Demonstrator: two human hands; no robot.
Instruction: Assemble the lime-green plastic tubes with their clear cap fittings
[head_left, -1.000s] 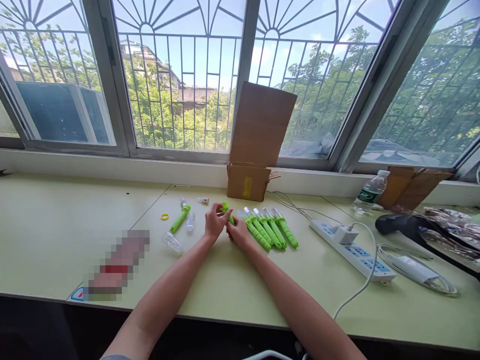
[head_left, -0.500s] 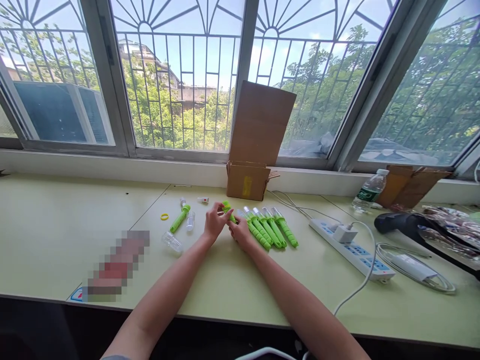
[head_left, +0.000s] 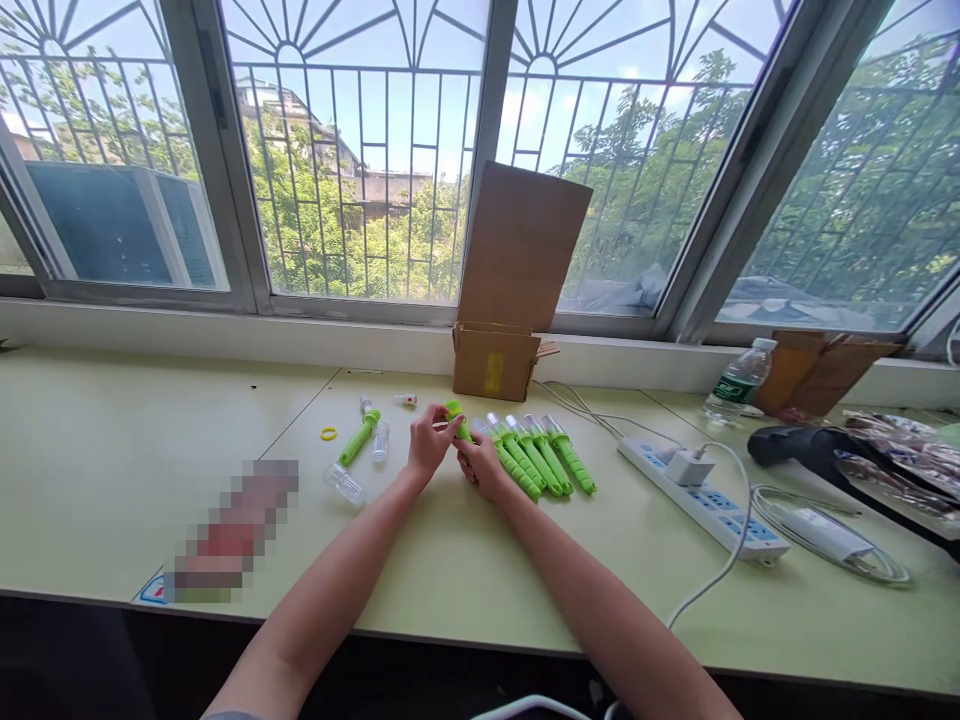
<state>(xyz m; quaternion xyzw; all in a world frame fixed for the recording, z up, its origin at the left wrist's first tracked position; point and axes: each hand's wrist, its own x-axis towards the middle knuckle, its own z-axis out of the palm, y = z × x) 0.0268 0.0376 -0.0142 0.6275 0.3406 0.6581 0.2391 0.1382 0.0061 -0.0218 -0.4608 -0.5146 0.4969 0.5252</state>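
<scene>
Both hands are at one bright green plastic handle (head_left: pixel 454 410) above the table. My left hand (head_left: pixel 427 442) pinches it near its wider upper end, fingers closed. My right hand (head_left: pixel 481 465) is wrapped round the lower part and hides much of it. Just right of my right hand lies a row of several similar green handles (head_left: pixel 553 465) with clear tips. To the left of my hands are another green handle (head_left: pixel 360 438), a clear plastic cup (head_left: pixel 381 442) and a larger clear piece (head_left: pixel 345 484). A yellow ring (head_left: pixel 328 433) lies further left.
A cardboard box (head_left: pixel 493 365) with its flap raised stands against the window. On the right are a white power strip (head_left: pixel 705 500) with cables, a water bottle (head_left: pixel 741 382) and a black curved object (head_left: pixel 832 460). A small white piece (head_left: pixel 406 400) lies behind my left hand.
The fingers of my right hand have shifted and curled round the lower part of the green handle. Its top has turned slightly. My left hand has hardly moved.
</scene>
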